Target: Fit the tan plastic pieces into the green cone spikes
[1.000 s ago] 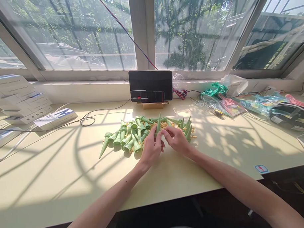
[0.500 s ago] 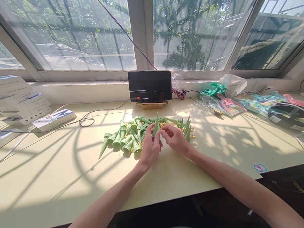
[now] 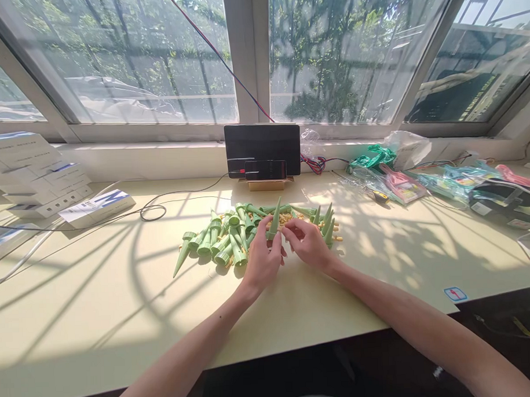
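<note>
My left hand (image 3: 265, 256) grips a green plastic spike (image 3: 275, 216) near its wide end, with the pointed tip up and leaning slightly right. Close beside it, my right hand (image 3: 307, 241) has thumb and forefinger pinched together near the spike's lower part. Anything between those fingertips is too small to make out. Several more green spikes (image 3: 223, 255) lie in a heap left of my hands. Others (image 3: 328, 222) rest to the right, tips pointing up and away. Small yellowish pegs (image 3: 337, 239) are scattered under and behind them, partly hidden by my hands.
Behind the heap, a black tablet (image 3: 263, 142) and a phone (image 3: 265, 170) lean on a stand (image 3: 267, 185). White boxes (image 3: 98, 205) are stacked at left, with a dark cable (image 3: 152, 211) nearby. Plastic-bagged items (image 3: 401, 185) and a black object (image 3: 506, 204) lie right.
The spike in my left hand has tipped a little to the right. My right fingertips remain beside it, and the whole view has shifted very slightly.
</note>
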A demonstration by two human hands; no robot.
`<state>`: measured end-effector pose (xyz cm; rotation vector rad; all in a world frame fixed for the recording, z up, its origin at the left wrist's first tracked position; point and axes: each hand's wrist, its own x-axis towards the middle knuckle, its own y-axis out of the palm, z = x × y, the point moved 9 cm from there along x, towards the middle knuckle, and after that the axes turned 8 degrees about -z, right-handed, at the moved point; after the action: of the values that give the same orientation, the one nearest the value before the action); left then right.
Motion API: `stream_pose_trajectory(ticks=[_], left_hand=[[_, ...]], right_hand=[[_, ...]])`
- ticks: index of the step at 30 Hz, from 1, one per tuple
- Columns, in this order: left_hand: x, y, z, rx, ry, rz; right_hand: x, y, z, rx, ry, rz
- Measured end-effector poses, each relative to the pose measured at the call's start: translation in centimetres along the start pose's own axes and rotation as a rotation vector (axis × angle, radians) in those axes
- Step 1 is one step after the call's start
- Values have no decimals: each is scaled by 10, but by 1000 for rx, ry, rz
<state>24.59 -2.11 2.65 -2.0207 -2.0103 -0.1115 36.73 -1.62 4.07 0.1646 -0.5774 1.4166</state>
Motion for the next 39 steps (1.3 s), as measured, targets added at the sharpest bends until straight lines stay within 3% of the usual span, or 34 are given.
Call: stream_pose_trajectory(ticks=[19,39], left_hand=[[-3,-5,0,82,-92,-29],[-2,-3,-3,10,-30,-3]], right_hand=[[2,-3,-2,-14,-19,1],[3,0,-13,-16,49,42]])
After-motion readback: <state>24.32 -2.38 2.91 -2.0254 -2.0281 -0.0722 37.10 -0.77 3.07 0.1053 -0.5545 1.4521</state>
